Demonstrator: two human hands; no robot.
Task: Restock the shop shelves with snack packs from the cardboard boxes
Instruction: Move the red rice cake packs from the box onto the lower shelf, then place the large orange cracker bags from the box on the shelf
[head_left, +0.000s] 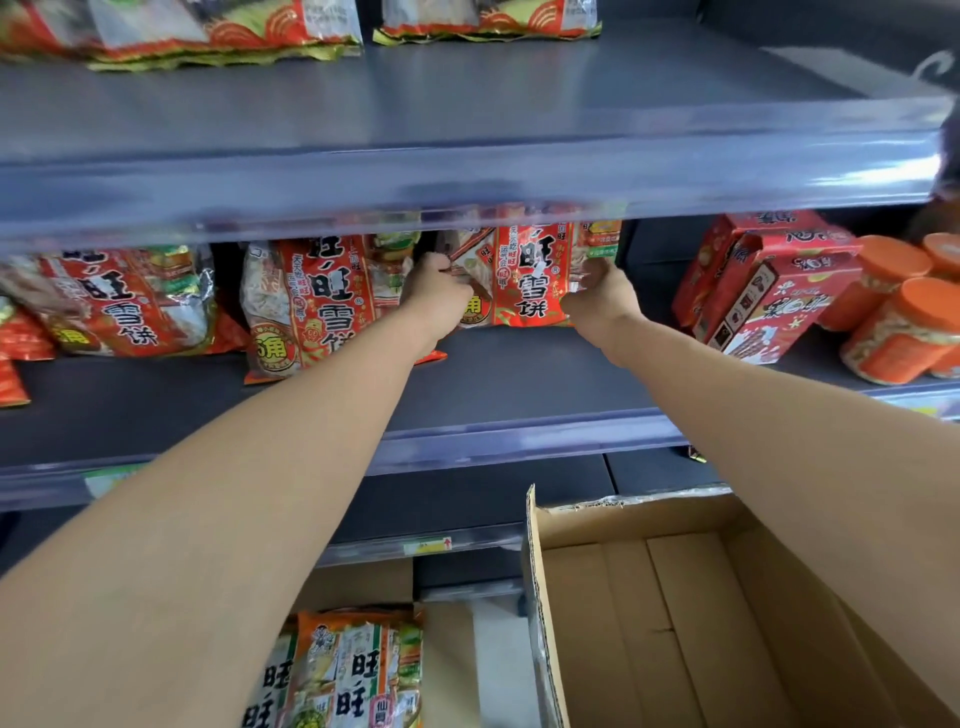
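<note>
Both my arms reach deep into the middle shelf (519, 374). My left hand (439, 291) grips the left edge of a red and white snack pack (524, 275) that stands upright at the back. My right hand (597, 293) holds the same pack's right edge, its fingers curled round it. Another upright pack (311, 306) stands just left of it, and a further pack (124, 301) lies at the far left. A cardboard box (395, 587) at the bottom holds more orange snack packs (353, 670). Beside it an open cardboard box (675, 613) shows only its bare bottom.
Red cartons (763, 286) and orange-lidded jars (904, 332) fill the shelf's right end. The upper shelf (467, 114) overhangs my hands and carries flat packs (208, 31) at the back. A lower shelf edge (426, 545) runs above the boxes.
</note>
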